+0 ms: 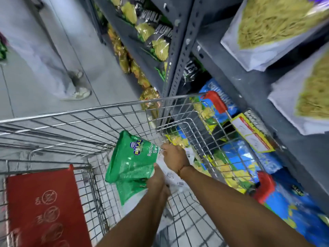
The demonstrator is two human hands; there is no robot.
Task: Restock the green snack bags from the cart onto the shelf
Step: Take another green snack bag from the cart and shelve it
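Both my hands are down inside the wire cart, gripping green snack bags. My left hand is closed on the lower edge of the bags, where a second green bag sits under the top one. My right hand is closed on the upper right edge of the top bag, whose white back with barcodes shows beneath my wrist. The bags are held tilted above the cart floor. The grey metal shelf rises on the right, right beside the cart.
The cart's red child-seat flap is at the lower left. Blue and yellow snack bags fill the low shelf beside the cart, black chip bags and clear noodle packs sit higher. Another person's legs stand in the aisle ahead.
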